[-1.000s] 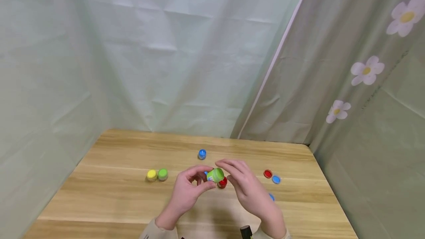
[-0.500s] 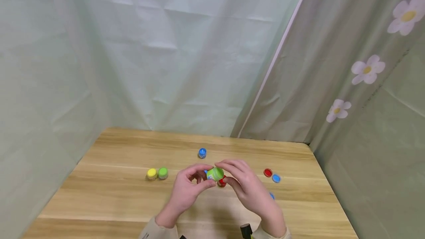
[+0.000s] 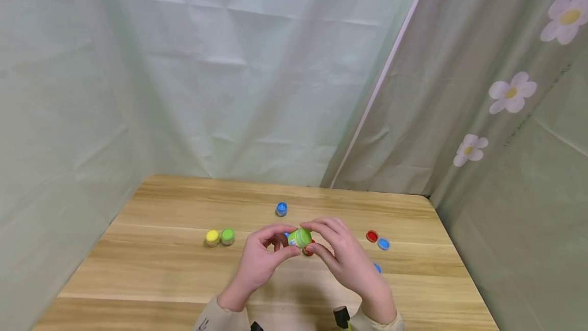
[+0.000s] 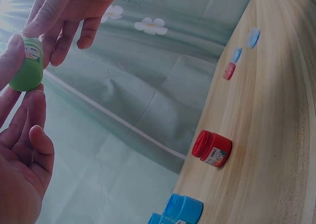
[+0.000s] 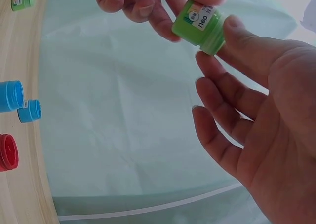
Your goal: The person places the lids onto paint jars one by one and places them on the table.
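Above the table, my left hand (image 3: 258, 260) grips a small green jar (image 3: 300, 238) round its lower part, between thumb and fingers. My right hand (image 3: 345, 257) pinches the upper rim end of the same jar, thumb on the near side and forefinger on the far side. The jar is tilted, its top toward the right hand. A printed label shows on its side in the right wrist view (image 5: 200, 18). Below and behind it on the table stands an uncapped red jar (image 4: 215, 149), partly hidden by the right hand in the head view.
A blue jar (image 3: 282, 209) stands farther back; another blue jar (image 4: 185, 209) is mostly hidden behind the left hand in the head view. Left are a yellow-topped jar (image 3: 212, 238) and a green-topped jar (image 3: 227, 236). A red lid (image 3: 372, 236) and blue lids (image 3: 383, 244) lie right.
My right hand's fingers have come in from beside the green jar to pinch its upper end. The left hand keeps its grip, and the jar has tipped slightly.
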